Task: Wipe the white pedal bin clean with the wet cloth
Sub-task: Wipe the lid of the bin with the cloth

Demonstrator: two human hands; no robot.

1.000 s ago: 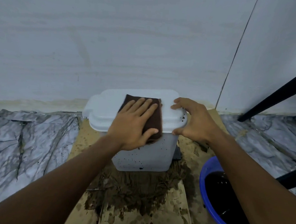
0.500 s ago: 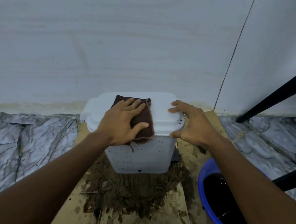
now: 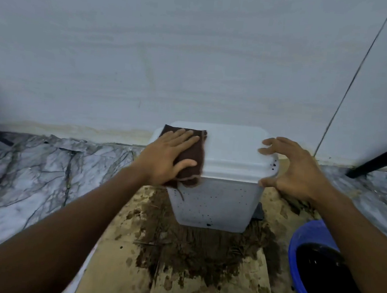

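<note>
The white pedal bin stands against the wall with its lid closed. Dark specks dot its front wall and the lid's right edge. My left hand presses a dark brown cloth flat on the left part of the lid, fingers straight. The cloth's lower edge hangs over the lid's front rim. My right hand curls round the lid's right front corner, fingertips on top and thumb at the front rim.
The bin sits on stained cardboard with a wet brown patch in front. A blue basin of dark water lies at the right. A black furniture leg slants at the far right. Marble-patterned floor spreads on both sides.
My left hand has slid the cloth leftward across the lid, from the middle to the left end. My right hand has stayed at the right corner.
</note>
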